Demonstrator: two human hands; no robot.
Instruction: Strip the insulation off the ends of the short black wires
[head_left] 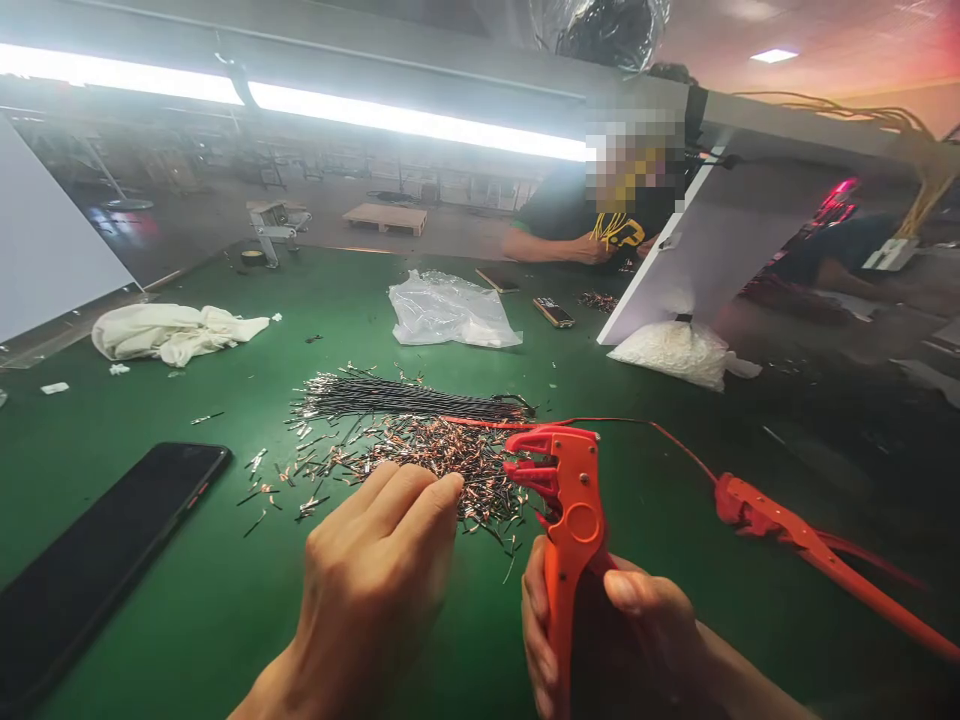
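My right hand (656,610) is wrapped around an orange-and-red wire stripper (577,510), held upright with its jaws pointing left. Close to those jaws, my left hand (382,560) has thumb and forefinger pinched together; whatever sits between the fingertips is too small to make out. Just beyond both hands lies a heap of short cut wire ends (442,450) with copper-coloured and silvery bits. Behind the heap rests a bundle of black wires (405,398), laid side by side with metal tips at the left end. A thin red cord (611,419) runs rightward behind the stripper.
A dark phone (112,560) lies at left. A second orange hand tool (795,530) is at right. Farther back are a white cloth (176,333), a clear plastic bag (450,310), a tied white bag (675,352) and another phone (553,312). A co-worker (570,215) holds yellow wires across the table.
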